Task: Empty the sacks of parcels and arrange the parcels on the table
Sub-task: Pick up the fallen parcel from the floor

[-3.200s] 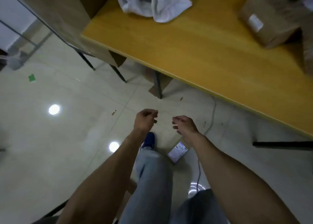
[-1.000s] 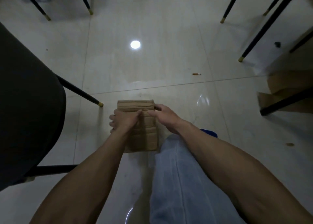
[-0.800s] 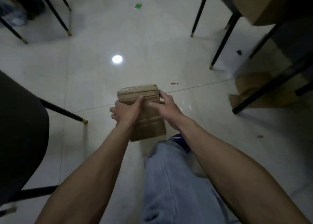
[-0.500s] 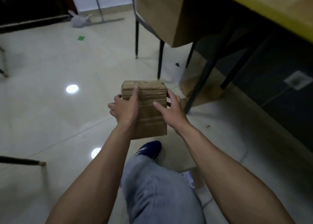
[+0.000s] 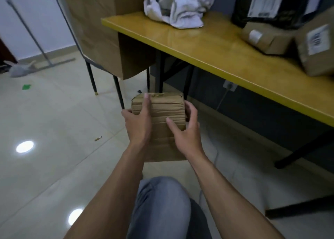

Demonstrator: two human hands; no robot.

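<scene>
Both hands are gripping a tape-wrapped brown cardboard parcel [image 5: 163, 119] above the pale tiled floor [image 5: 54, 130]: the left hand [image 5: 138, 124] is closing its grip on the left side, the right hand [image 5: 186, 132] on the right. Beyond the grip, up and to the right, the yellow wooden tabletop [image 5: 216, 47] is carrying a crumpled white sack [image 5: 180, 5] and more brown cardboard parcels [image 5: 267, 38].

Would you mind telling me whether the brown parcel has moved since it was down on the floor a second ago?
Yes. The brown parcel has been lifted off the floor and carried toward the yellow table, held by the left hand and right hand.
</scene>
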